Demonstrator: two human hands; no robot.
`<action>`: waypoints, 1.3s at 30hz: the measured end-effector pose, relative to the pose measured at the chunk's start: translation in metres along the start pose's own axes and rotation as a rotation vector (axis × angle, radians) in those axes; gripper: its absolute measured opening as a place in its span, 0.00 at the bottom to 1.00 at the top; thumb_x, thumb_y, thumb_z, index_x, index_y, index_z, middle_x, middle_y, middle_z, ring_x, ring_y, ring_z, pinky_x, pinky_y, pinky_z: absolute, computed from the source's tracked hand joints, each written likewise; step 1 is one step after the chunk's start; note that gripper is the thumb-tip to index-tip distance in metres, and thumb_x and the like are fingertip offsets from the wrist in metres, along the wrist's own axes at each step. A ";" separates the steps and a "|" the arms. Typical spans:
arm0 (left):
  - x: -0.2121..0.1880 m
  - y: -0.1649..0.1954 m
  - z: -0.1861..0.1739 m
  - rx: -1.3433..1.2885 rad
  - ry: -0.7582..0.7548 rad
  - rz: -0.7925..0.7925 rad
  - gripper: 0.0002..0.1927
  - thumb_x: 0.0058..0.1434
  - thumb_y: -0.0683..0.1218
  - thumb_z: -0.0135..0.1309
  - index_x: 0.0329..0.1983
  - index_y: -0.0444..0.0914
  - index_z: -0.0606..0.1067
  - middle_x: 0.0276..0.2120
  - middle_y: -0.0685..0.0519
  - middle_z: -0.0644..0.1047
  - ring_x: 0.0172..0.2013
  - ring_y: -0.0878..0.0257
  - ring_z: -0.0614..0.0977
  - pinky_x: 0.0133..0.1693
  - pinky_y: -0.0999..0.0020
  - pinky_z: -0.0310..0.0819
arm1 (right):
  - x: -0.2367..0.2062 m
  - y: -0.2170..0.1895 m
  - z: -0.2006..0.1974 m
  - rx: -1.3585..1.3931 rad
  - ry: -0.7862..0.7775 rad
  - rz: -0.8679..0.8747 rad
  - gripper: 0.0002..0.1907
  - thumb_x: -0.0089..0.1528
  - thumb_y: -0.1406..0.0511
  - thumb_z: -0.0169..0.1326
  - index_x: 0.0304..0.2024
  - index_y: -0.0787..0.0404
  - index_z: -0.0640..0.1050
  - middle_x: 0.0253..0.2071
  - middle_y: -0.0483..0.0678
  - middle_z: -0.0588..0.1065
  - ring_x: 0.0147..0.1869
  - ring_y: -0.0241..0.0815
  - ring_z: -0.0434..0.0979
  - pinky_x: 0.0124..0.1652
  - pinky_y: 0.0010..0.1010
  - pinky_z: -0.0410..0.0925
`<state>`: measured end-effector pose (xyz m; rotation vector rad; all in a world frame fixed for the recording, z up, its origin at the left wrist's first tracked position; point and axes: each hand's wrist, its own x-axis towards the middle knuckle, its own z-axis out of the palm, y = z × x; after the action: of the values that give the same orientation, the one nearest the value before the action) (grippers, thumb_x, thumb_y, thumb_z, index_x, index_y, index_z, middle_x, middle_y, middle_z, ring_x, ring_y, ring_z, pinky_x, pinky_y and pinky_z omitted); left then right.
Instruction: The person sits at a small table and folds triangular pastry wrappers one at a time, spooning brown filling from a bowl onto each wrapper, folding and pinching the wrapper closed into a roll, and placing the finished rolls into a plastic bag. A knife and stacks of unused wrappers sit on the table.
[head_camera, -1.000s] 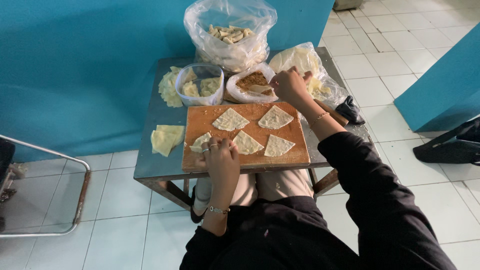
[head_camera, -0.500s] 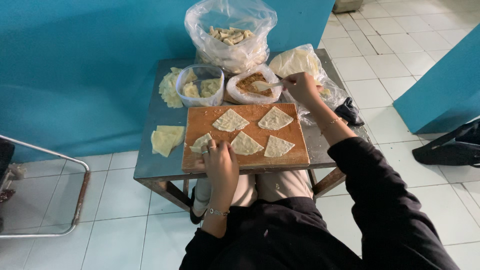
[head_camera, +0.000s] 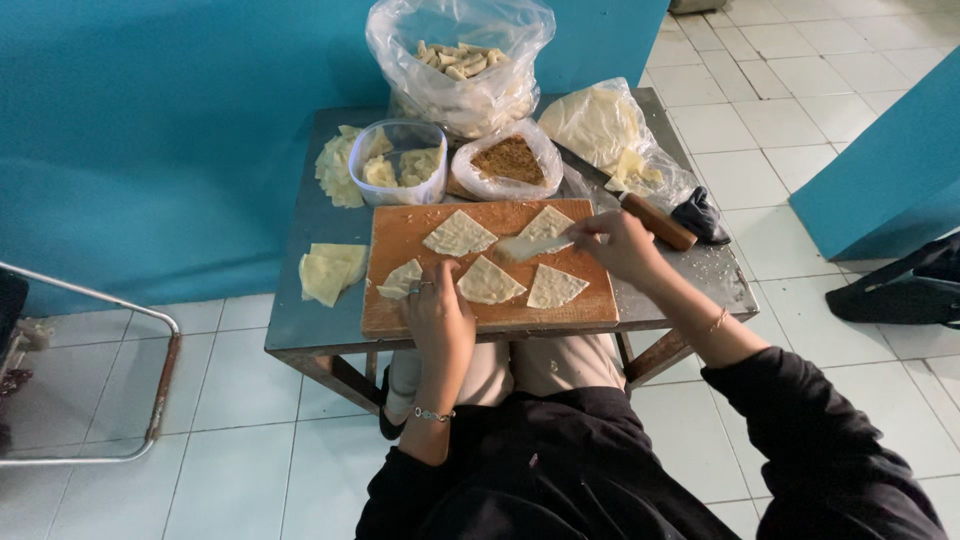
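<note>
On the wooden cutting board (head_camera: 480, 310), the left hand (head_camera: 435, 310) rests with fingers together, pressing a triangular dough wrapper (head_camera: 402, 278) at its 11 o'clock. At 3 o'clock, the right hand (head_camera: 615, 243) pinches a flat spatula (head_camera: 530, 246) over another wrapper (head_camera: 548, 222) on the metal tabletop (head_camera: 310, 320).

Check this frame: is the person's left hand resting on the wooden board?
Yes, the left hand lies on the wooden board, touching a dough triangle.

Pale triangular dough sheet (head_camera: 400, 279) lies flat at the wooden board's (head_camera: 500, 310) near-left corner, beside four others
</note>
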<state>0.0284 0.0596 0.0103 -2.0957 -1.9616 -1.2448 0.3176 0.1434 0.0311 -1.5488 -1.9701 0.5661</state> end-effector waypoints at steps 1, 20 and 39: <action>0.000 0.001 -0.002 0.025 0.029 0.012 0.15 0.61 0.37 0.54 0.50 0.42 0.74 0.42 0.51 0.76 0.46 0.50 0.76 0.48 0.51 0.64 | -0.008 -0.007 0.004 -0.015 -0.002 0.035 0.09 0.63 0.59 0.58 0.42 0.50 0.86 0.35 0.41 0.83 0.41 0.36 0.82 0.43 0.38 0.68; -0.006 0.011 -0.021 -0.012 -0.121 0.118 0.28 0.50 0.32 0.57 0.51 0.52 0.83 0.60 0.49 0.67 0.61 0.47 0.66 0.57 0.46 0.55 | -0.045 -0.074 0.014 -0.335 0.296 -0.475 0.06 0.63 0.62 0.61 0.41 0.47 0.86 0.36 0.33 0.80 0.58 0.40 0.68 0.55 0.50 0.49; -0.011 -0.015 -0.013 -0.079 -0.042 0.034 0.19 0.55 0.49 0.68 0.50 0.48 0.81 0.55 0.49 0.68 0.60 0.44 0.66 0.55 0.44 0.56 | -0.035 -0.036 0.018 -0.216 0.233 -0.261 0.06 0.62 0.59 0.61 0.41 0.46 0.86 0.39 0.38 0.79 0.59 0.41 0.71 0.53 0.46 0.51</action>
<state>0.0098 0.0474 0.0061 -2.1991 -1.9156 -1.3035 0.2853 0.1014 0.0345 -1.3771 -2.0562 0.0639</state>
